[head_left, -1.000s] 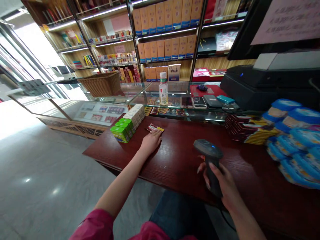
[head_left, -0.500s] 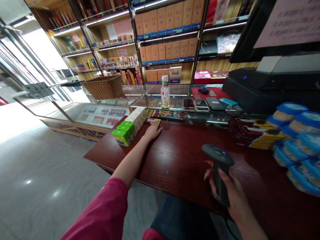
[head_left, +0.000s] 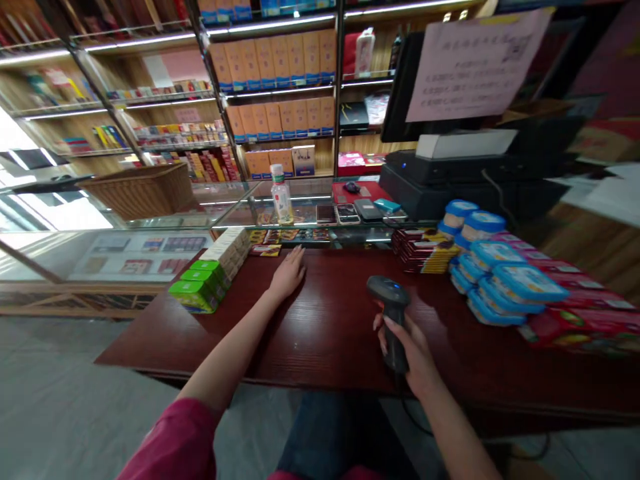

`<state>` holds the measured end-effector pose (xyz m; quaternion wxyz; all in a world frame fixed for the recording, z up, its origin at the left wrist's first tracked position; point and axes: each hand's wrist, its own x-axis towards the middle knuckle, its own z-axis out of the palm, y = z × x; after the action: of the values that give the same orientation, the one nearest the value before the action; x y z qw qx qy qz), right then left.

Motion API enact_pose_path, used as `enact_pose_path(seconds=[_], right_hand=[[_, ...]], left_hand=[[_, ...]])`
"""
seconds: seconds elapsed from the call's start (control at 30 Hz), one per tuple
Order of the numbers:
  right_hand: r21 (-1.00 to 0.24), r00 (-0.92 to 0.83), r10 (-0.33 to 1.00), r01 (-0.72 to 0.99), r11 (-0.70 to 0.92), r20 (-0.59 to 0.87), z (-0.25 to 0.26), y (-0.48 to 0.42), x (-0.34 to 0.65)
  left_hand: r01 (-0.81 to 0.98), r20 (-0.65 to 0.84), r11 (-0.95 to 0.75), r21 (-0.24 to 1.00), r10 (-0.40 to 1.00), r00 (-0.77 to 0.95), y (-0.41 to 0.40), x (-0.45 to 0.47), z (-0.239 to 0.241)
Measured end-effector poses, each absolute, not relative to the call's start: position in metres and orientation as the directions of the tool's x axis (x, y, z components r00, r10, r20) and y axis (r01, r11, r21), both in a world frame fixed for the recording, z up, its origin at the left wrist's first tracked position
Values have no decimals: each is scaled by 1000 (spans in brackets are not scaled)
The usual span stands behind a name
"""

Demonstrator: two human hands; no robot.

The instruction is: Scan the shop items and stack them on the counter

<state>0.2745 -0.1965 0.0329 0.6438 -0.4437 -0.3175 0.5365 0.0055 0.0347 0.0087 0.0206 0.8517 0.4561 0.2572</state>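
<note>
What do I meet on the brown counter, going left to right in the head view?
Green boxes, white boxes, flat packet, left hand, right hand holding the scanner, stacked packets, blue-lidded tubs, red packs.

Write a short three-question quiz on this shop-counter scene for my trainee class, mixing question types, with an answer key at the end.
1. Multiple choice: what does the right hand hold?
A) a brown wicker basket
B) a dark grey handheld scanner
C) a black flat monitor

2. True or false: the left hand is apart from the bright green rectangular cartons.

3. Fill in: the white-capped clear plastic bottle stands on a counter topped with ____.

Key:
1. B
2. True; the left hand is open, with a gap between it and the cartons.
3. Glass
</note>
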Motion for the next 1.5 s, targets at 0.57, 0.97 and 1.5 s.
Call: enact_pose_path(seconds=[0.57, 0.97, 1.5], right_hand=[[-834, 613, 790, -443, 329, -14, 28, -199, 315], [-974, 116, 993, -224, 42, 16, 28, -177, 292], [-992, 11, 998, -109, 59, 58, 37, -164, 246]], left_hand=[[464, 425, -837, 290, 547, 722, 0, 290, 62], [278, 215, -267, 923, 955, 205, 1, 86, 27], [-79, 24, -5, 997, 972, 236, -12, 28, 6]])
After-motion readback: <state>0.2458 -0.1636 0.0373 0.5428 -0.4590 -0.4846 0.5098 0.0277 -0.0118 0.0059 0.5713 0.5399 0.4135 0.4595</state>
